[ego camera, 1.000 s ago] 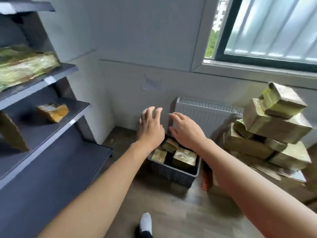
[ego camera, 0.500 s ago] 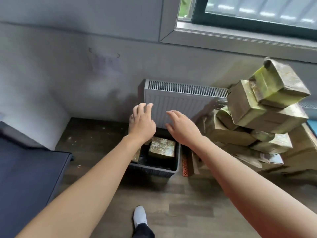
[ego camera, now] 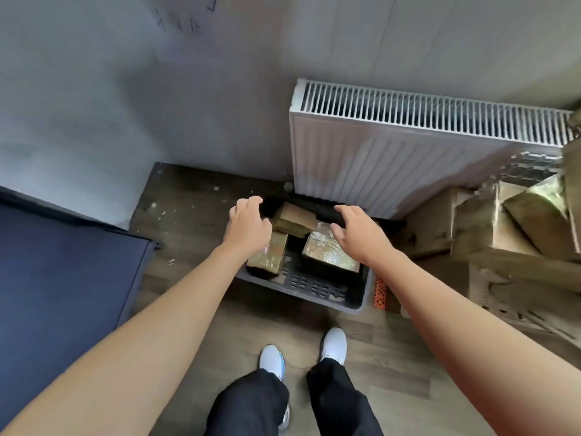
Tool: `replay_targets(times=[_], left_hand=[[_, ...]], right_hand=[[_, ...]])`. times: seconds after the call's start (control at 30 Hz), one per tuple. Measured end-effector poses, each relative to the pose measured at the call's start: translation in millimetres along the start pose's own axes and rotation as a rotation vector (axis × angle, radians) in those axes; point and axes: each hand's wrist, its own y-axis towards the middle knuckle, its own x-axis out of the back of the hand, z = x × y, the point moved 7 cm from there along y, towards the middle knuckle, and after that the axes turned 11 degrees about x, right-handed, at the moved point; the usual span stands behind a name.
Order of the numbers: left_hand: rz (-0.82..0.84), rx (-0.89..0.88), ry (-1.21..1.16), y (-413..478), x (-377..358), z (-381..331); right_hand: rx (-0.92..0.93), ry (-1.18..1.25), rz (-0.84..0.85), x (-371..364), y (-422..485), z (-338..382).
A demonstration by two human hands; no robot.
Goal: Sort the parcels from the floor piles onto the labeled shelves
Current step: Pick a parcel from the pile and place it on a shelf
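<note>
Brown card under glossy tape is what you are about to lift, so expect stiff, boxy parcels with slick skins rather than anything soft. Three of them sit in the grey crate [ego camera: 308,286] on the floor [ego camera: 195,215], just ahead of your shoes [ego camera: 272,357] and below the radiator [ego camera: 408,146]. The shiny parcel [ego camera: 327,251] lies flat on the crate's three o'clock side. The tall parcel [ego camera: 272,253] runs along the nine o'clock wall. The small parcel [ego camera: 295,215] rests tilted at twelve o'clock, partly on the others.

None looks large, and I judge each light enough for one hand, though the tape will likely slide under a fingertip pinch. Take a box across its width near the middle, thumb on one long side and fingers on the other, not by a corner or a loose tape edge.

Your left hand [ego camera: 246,226] hovers over the crate's nine o'clock rim, fingers loosely curled and empty. I cannot tell whether it brushes the tall parcel beneath it. Your right hand [ego camera: 358,231] hangs above the far end of the shiny parcel, fingers relaxed and slightly spread, gripping nothing. I cannot tell if it touches the parcel either.

A heap of parcels [ego camera: 515,225] sits at three o'clock from the crate, and the dark shelf [ego camera: 63,262] lies at nine o'clock.
</note>
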Motion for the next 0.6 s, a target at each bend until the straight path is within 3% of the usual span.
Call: replay_targets(times=[0.17,0.33,0.6], left_hand=[[0.135,0.091,-0.097,107.5,-96.6,5.9],[0.214,0.130,-0.129,214.9,-192.2,26.1],[0.280,0.163,-0.133,309.2,-277.8,70.4]], right_hand=[[-0.081,0.117,0.067,-88.1,70.9,-77.7],[-0.277,0.329,-0.003,-185.5,139.1,-156.0],[-0.423,0.579,-0.017,-298.7,217.9,-201.1]])
